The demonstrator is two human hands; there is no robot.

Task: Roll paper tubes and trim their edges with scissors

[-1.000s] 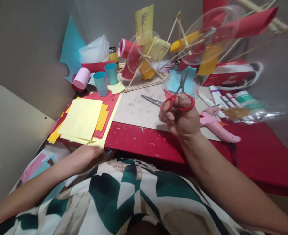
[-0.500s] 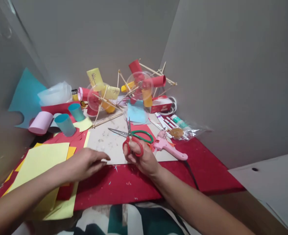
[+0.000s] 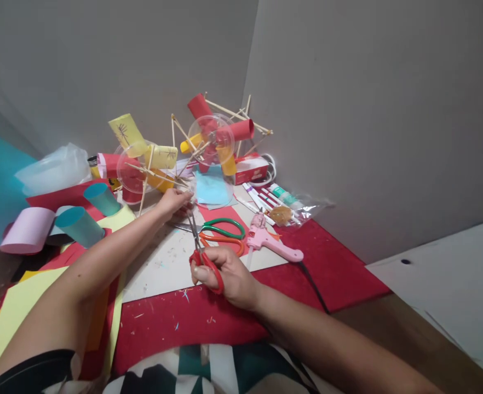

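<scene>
My right hand (image 3: 235, 276) holds small scissors with red handles (image 3: 214, 273), fingers in the loops and blades pointing up and away. My left hand (image 3: 176, 202) is stretched forward, its fingers drawn together at the left edge of a clear plastic disc (image 3: 228, 198). Whatever the fingertips pinch, if anything, is too small to make out. Light blue paper (image 3: 212, 186) lies at the disc. Larger scissors with green and orange handles (image 3: 229, 223) lie on the grey board (image 3: 151, 279), just beyond the red pair. To their right rests a pink glue gun (image 3: 272, 243).
Two stick-framed wheels with paper tubes, one with yellow tubes (image 3: 128, 137), one with red tubes (image 3: 241, 130), stand at the back. Teal tubes (image 3: 81, 225), a pink tube (image 3: 27, 230) and yellow sheets (image 3: 23, 312) are left. Markers (image 3: 258, 197) and a plastic bag (image 3: 307, 208) lie right.
My left hand has reached forward to the clear disc, its fingers closing together. The red scissors have come slightly lower and nearer in my right hand. The view has turned to the right.
</scene>
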